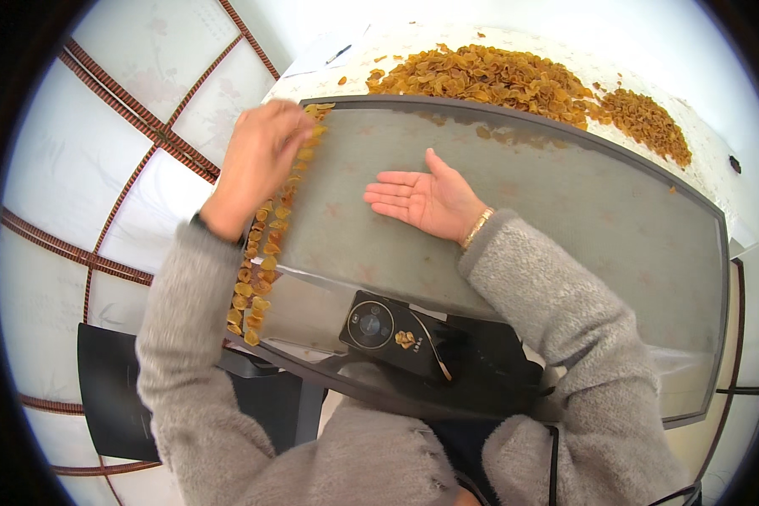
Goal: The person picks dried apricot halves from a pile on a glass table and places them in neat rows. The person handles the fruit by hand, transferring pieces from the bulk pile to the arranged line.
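Note:
My left hand [266, 160] is over the far left corner of a grey framed screen [565, 219]. Its fingers are pinched and smeared by motion, so anything between them is hidden. Just under the fingertips run two rows of amber dried slices [270, 244], laid along the screen's left edge. My right hand [430, 198] hovers above the middle of the screen, palm up, fingers stretched out, with nothing visible in it.
Beyond the screen's far edge lie a large heap of amber slices [489, 76] and a smaller heap [649, 122]. A pen [339, 54] rests at the far left. Near me is a black device with a round dial [371, 325], with small amber pieces [406, 339] on it.

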The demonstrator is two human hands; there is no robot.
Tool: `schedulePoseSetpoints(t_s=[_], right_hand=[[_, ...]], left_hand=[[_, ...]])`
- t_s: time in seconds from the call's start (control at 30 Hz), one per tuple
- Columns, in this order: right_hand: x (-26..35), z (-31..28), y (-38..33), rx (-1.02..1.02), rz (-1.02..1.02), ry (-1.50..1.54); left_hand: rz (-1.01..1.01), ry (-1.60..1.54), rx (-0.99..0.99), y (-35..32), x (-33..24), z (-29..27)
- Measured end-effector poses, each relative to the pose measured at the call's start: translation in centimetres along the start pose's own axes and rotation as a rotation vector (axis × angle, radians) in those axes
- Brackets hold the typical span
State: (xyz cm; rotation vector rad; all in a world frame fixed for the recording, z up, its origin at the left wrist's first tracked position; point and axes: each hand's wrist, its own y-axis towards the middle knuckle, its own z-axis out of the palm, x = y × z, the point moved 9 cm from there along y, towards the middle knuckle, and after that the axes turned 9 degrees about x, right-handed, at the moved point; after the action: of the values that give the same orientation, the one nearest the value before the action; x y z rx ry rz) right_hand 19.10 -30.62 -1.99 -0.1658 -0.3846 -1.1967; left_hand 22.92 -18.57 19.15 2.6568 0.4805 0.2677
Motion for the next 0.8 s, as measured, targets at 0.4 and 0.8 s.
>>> schedulePoseSetpoints(t_s=[0.4, 0.8], right_hand=[[0.5, 0.1, 0.0, -0.052, -0.022, -0.020], [31.6, -3.7, -11.3, -1.035, -0.389, -1.787]], left_hand=[[-0.265, -0.280, 0.107, -20.2, -15.3, -5.4], [-0.476, -0.728, -0.008, -29.2, -20.8, -0.4]])
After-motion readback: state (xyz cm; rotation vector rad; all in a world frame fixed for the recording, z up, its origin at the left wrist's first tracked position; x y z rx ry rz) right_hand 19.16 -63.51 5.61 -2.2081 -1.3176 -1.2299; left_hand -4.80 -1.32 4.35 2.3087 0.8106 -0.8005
